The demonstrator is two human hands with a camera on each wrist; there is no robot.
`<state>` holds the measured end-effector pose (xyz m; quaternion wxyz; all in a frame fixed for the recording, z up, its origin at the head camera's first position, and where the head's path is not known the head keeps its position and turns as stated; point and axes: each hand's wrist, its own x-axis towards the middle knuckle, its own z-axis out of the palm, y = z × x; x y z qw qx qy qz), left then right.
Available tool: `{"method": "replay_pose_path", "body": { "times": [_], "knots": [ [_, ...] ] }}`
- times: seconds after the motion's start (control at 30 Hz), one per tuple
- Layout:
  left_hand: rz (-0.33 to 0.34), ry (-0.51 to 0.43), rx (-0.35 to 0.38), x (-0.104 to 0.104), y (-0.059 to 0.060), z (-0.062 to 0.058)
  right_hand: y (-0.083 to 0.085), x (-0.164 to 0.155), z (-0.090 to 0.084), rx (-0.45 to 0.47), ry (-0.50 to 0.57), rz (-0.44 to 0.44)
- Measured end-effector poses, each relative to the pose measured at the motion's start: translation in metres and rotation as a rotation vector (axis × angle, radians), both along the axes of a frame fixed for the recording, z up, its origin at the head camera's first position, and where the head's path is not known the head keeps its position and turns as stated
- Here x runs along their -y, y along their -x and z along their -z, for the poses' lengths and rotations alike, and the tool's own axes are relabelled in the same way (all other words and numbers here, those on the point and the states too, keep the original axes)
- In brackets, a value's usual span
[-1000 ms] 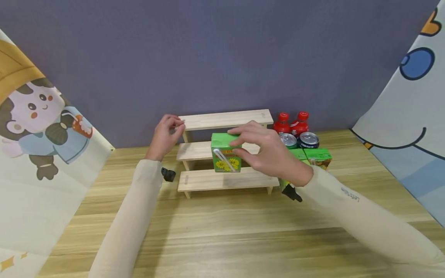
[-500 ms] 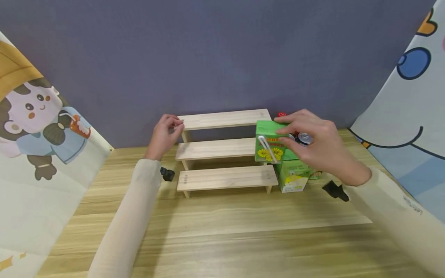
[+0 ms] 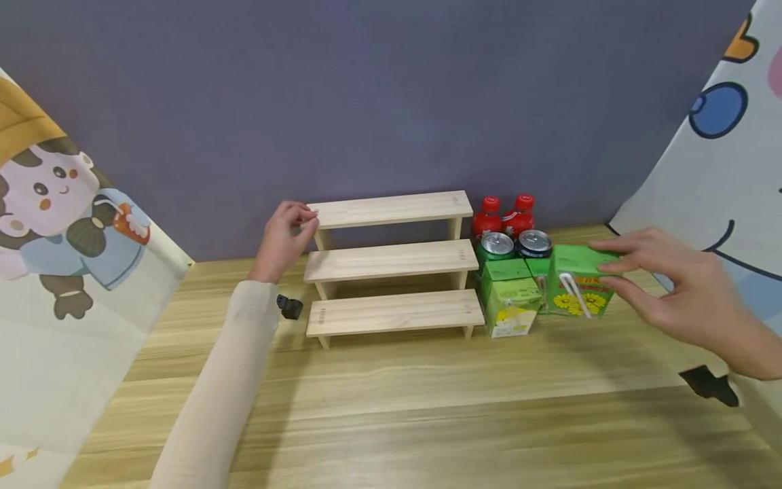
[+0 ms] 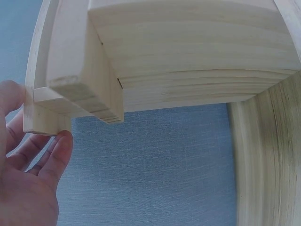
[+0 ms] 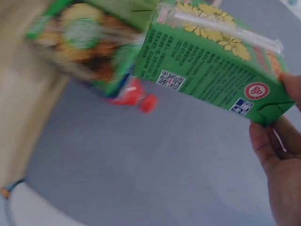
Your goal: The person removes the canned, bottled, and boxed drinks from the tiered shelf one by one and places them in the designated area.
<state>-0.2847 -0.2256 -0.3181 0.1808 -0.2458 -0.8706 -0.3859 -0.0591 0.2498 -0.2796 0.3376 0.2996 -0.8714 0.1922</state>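
My right hand grips a green juice carton by its top, low over the table to the right of the other drinks; the right wrist view shows the same green carton with its straw, held by my fingers. My left hand holds the left end of the top step of a three-step wooden rack; in the left wrist view my fingers pinch the corner of the wooden rack.
Beside the rack stand two red bottles, two cans and more green cartons. The wooden table meets a purple wall behind. Cartoon-printed cloths hang at left and right.
My right hand has carried the green carton from in front of the rack's middle step rightward, past the rack, down to beside the other cartons. The left hand has stayed on the rack.
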Motion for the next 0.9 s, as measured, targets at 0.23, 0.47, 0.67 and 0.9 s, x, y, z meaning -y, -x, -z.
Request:
{"method": "replay_pose_path", "body": {
  "times": [0.23, 0.47, 0.67, 0.9],
  "knots": [
    [-0.011, 0.011, 0.010, 0.001, 0.001, 0.000, -0.004, -0.029, 0.043, 0.039, 0.063, -0.045],
    [-0.010, 0.017, 0.013, 0.000, 0.002, 0.001, 0.007, -0.033, 0.081, 0.100, 0.105, -0.071],
    [-0.007, 0.009, 0.016, -0.001, 0.002, 0.001, 0.011, -0.034, 0.095, 0.137, 0.108, -0.050],
    [-0.013, 0.011, 0.008, -0.001, 0.002, 0.001, 0.016, -0.035, 0.100, 0.153, 0.083, 0.030]
  ]
}}
